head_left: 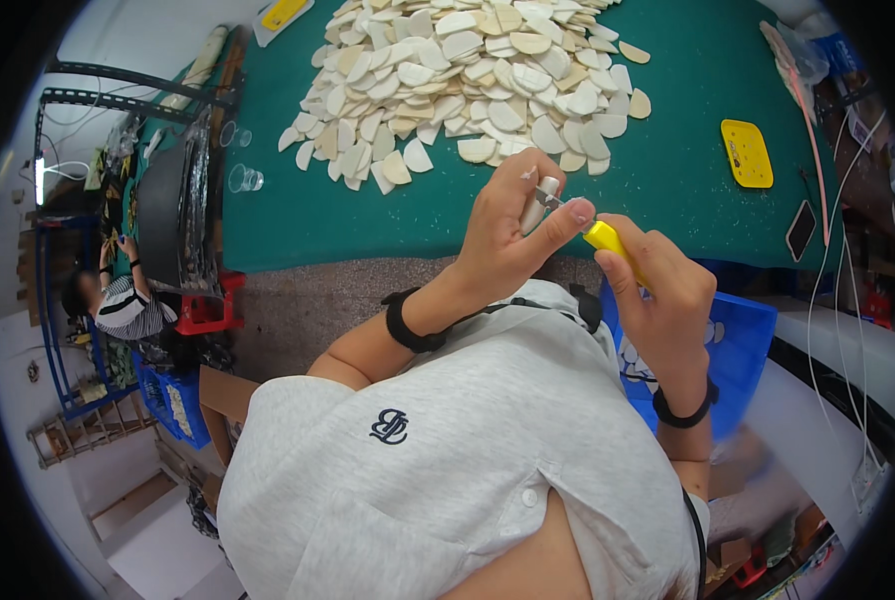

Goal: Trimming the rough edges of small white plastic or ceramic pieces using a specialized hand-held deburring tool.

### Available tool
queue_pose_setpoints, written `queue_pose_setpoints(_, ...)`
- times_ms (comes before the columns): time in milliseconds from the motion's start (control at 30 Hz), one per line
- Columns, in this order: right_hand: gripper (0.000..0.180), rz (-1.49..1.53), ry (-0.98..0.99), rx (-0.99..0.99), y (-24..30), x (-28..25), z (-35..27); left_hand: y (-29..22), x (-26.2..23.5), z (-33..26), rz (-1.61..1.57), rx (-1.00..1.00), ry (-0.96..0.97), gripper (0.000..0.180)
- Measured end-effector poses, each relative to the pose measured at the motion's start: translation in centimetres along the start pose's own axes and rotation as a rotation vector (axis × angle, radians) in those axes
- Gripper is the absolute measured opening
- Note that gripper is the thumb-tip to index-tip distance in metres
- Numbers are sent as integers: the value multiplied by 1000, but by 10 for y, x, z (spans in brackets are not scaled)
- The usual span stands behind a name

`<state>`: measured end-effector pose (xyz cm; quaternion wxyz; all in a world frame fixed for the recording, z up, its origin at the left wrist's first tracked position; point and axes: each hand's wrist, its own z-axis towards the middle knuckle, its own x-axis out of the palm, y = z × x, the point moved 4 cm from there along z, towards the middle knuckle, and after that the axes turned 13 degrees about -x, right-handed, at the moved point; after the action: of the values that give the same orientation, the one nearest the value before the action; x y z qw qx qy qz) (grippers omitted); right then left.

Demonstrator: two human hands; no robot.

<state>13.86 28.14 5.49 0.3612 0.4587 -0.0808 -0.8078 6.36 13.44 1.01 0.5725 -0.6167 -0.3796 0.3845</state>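
Note:
In front of my chest, my left hand (512,220) pinches a small white half-round pad (533,214) between thumb and fingers. My right hand (667,300) is wrapped round a yellow-handled tool (607,240). Its thin metal shaft points left toward the pad, near my left thumb tip; whether it touches the pad I cannot tell. A few whitish crumbs cling to my left fingers. Just beyond both hands, a large heap of white and cream half-round pads (447,75) covers the far middle of the green table (367,225).
To the right on the table lie a yellow tray (746,154) and a phone (800,231). Clear plastic cups (246,178) stand at the left. Below my right arm is a blue bin (742,330) with pads inside. Another person (132,305) works far left.

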Motion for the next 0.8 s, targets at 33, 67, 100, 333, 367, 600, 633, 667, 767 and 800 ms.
queue_pose_setpoints(33, 25, -2, 2, -3, 0, 0, 0, 0, 0, -1, 1, -4, 0, 35)
queue_pose_setpoints(67, 25, -3, 4, -5, 1, 0, 0, 0, 0, -1, 2, -8, 1, 35)
queue_pose_setpoints(100, 25, -5, 6, -8, 1, 0, 0, 0, 0, -1, 7, 0, -3, 35)
queue_pose_setpoints(333, 26, -92, 11, -23, 5, 0, -1, 4, -3, -3, 108, 69, -45, 34)
queue_pose_setpoints(367, 26, -112, 8, -24, 5, 0, -1, 5, -3, -3, 118, 77, -52, 34)
queue_pose_setpoints(600, 22, -88, -196, 184, -11, -4, -8, 2, 8, -1, -342, -173, 217, 26)
queue_pose_setpoints(633, 21, -46, -195, 218, -10, -7, -8, 2, 7, 1, -471, -248, 278, 26)
queue_pose_setpoints(667, 21, -29, -199, 240, -11, -7, -9, 3, 7, 3, -599, -323, 338, 26)
queue_pose_setpoints(767, 21, 13, -203, 301, -13, -6, -13, 4, 6, 3, -657, -441, 459, 31)
queue_pose_setpoints(800, 21, 20, -199, 316, -13, -6, -14, 5, 6, 3, -688, -458, 478, 30)
